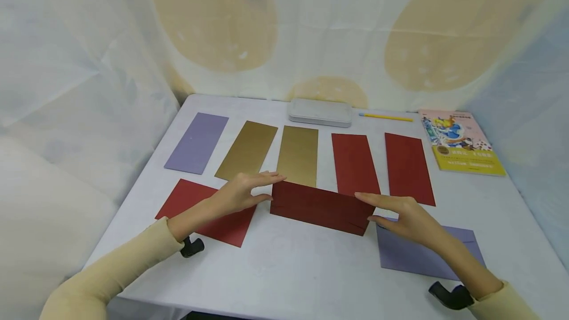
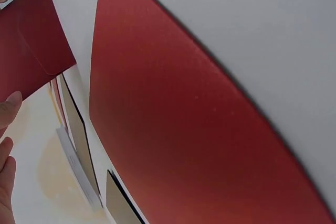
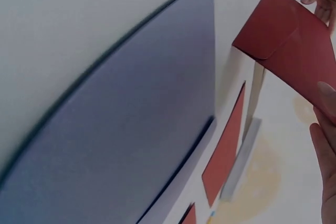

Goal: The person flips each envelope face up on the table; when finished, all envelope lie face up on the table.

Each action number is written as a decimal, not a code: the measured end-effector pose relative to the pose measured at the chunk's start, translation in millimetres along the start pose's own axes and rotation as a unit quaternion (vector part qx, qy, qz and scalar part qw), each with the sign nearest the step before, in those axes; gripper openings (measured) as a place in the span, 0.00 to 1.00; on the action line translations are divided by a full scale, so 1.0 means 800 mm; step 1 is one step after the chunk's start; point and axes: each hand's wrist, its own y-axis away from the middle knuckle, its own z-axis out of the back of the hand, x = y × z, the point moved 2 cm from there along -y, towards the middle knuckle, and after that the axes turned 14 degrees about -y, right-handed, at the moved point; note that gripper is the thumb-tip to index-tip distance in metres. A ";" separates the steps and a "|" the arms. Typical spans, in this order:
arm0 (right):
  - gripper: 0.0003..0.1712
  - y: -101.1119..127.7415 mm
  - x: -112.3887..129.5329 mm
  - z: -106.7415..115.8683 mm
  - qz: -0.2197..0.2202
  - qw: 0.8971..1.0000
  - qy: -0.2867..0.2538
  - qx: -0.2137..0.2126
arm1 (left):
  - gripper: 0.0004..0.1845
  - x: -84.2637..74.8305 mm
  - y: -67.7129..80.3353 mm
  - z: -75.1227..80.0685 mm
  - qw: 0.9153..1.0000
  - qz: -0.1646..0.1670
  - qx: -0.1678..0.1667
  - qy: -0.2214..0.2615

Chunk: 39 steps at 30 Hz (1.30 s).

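Above the white table a dark red envelope is held crosswise, flap side toward me. My left hand pinches its left end, fingers along the top edge and thumb below. My right hand pinches the right end the same way. In the left wrist view the held envelope shows at the top left with my fingertips at the frame's edge. The right wrist view shows the held envelope with my fingers on its near end.
A red envelope lies under my left wrist and a lilac one under my right. Behind lie a lilac, two gold and two red envelopes. At the back are a grey tin, a yellow pencil and a book.
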 end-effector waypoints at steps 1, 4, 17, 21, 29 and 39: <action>0.46 -0.001 -0.003 0.000 0.000 1.000 0.000 -0.001 | 0.35 0.001 0.000 -0.001 1.000 0.000 0.000 -0.001; 0.44 -0.003 -0.010 -0.001 0.000 1.000 -0.004 -0.004 | 0.35 0.003 -0.001 -0.003 1.000 0.001 0.003 -0.003; 0.43 -0.006 -0.024 -0.009 0.023 1.000 -0.010 0.006 | 0.35 0.000 0.006 -0.006 0.999 0.024 0.022 0.029; 0.44 -0.005 -0.028 -0.012 0.026 1.000 0.000 0.014 | 0.34 0.000 0.007 -0.008 0.998 0.034 0.035 0.032; 0.43 -0.001 -0.032 -0.021 -0.014 0.999 0.014 0.039 | 0.31 0.003 0.012 -0.017 0.992 0.077 0.096 0.036; 0.38 0.006 -0.038 -0.031 -0.041 0.997 0.011 0.062 | 0.30 0.003 0.015 -0.025 0.982 0.114 0.150 0.029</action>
